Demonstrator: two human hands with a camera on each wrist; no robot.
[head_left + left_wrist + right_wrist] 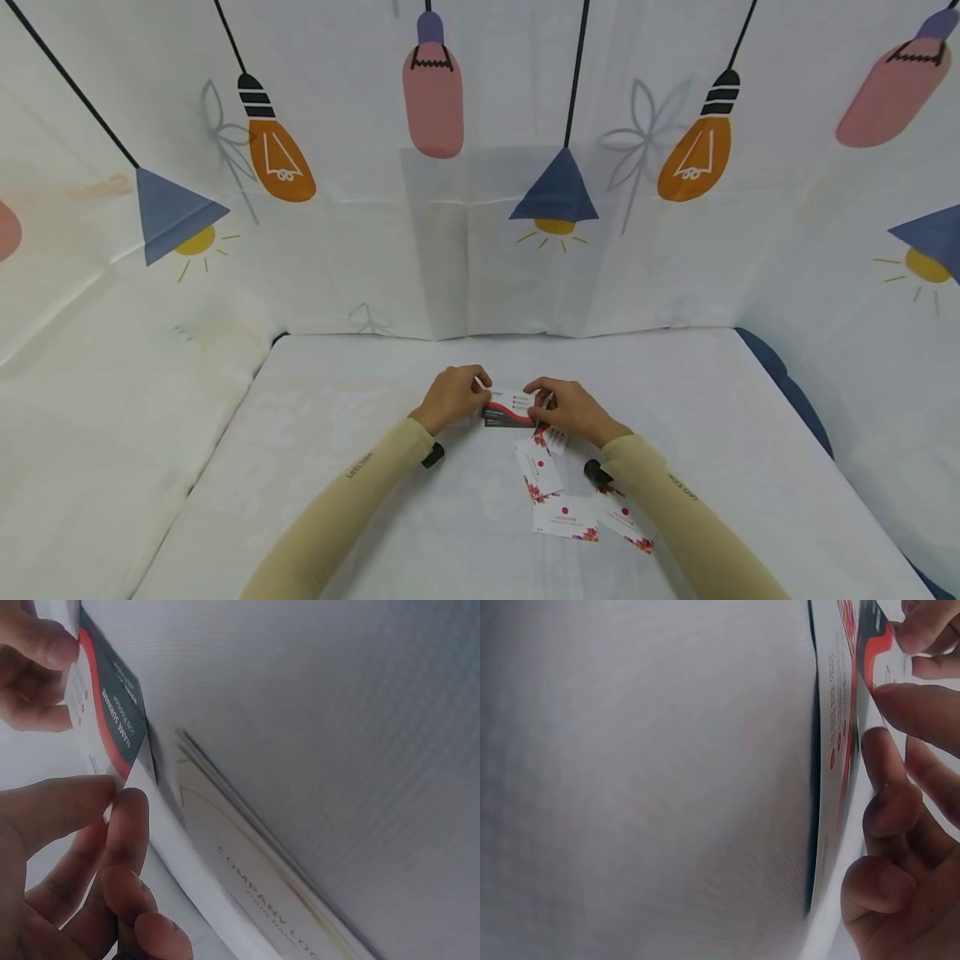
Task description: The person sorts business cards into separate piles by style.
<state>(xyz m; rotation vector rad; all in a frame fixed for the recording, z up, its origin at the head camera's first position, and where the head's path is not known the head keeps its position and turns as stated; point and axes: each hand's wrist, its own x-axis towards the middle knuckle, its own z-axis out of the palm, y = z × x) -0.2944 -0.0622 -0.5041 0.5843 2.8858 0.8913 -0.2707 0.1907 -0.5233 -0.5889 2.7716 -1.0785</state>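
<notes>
Both hands pinch one business card (506, 410), white with a red wave and a dark grey band, near the middle of the table. My left hand (453, 395) grips its left end between thumb and fingertip; my right hand (576, 410) holds the other end the same way. The left wrist view shows printed name text on the held card (112, 712). Below the right hand, white cards with red leaf corners lie on the table: one tilted card (538, 467), one flatter card (564, 518) and one partly under the right forearm (627, 523).
Another red-and-white card (555, 438) lies just under the right hand. In the left wrist view, a card marked with a company logo (255, 874) is close to the left hand. A white table (360, 375) meets a patterned cloth backdrop (345, 258) behind.
</notes>
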